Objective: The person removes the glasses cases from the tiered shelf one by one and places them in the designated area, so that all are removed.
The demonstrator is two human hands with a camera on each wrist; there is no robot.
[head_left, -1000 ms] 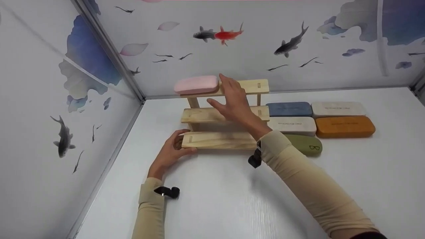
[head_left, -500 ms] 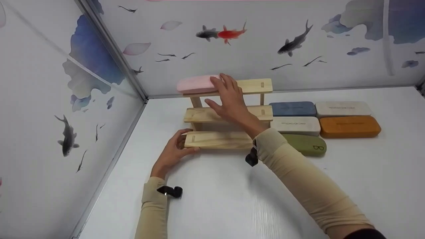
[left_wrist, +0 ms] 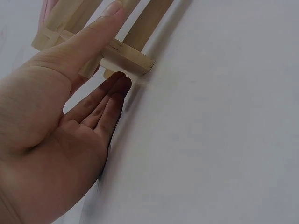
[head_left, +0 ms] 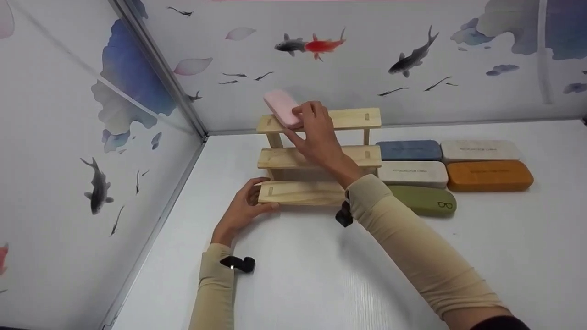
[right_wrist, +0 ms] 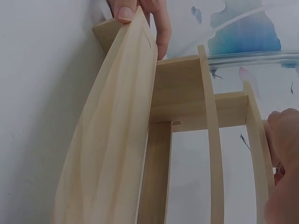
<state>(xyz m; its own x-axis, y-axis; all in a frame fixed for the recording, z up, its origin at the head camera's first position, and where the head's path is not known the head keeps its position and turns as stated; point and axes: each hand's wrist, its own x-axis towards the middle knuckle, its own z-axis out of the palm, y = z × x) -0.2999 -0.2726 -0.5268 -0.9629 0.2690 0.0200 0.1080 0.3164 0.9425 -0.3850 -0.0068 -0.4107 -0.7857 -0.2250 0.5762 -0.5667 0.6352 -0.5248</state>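
A pink glasses case (head_left: 279,105) is tilted over the left part of the top shelf of a three-tier wooden rack (head_left: 302,191). My right hand (head_left: 318,137) pinches the case's near right end between thumb and fingers, while its far end points up and left. At the rack's lower left end, my left hand (head_left: 240,208) grips the bottom shelf. Its thumb (left_wrist: 88,42) lies along the front of the wood in the left wrist view, with the other fingers behind. Only part of my right hand (right_wrist: 285,158) shows at the right wrist view's edge.
Right of the rack lie several glasses cases on the white table (head_left: 293,275): a blue one (head_left: 409,150), a white one (head_left: 479,150), another white one (head_left: 412,173), an orange one (head_left: 490,175) and an olive-green one (head_left: 424,200). A fish-patterned wall (head_left: 348,91) stands behind the rack.
My right hand has moved left onto the pink case, taken hold of its right end and swung its far end up off the top shelf. The left hand keeps its hold on the rack.
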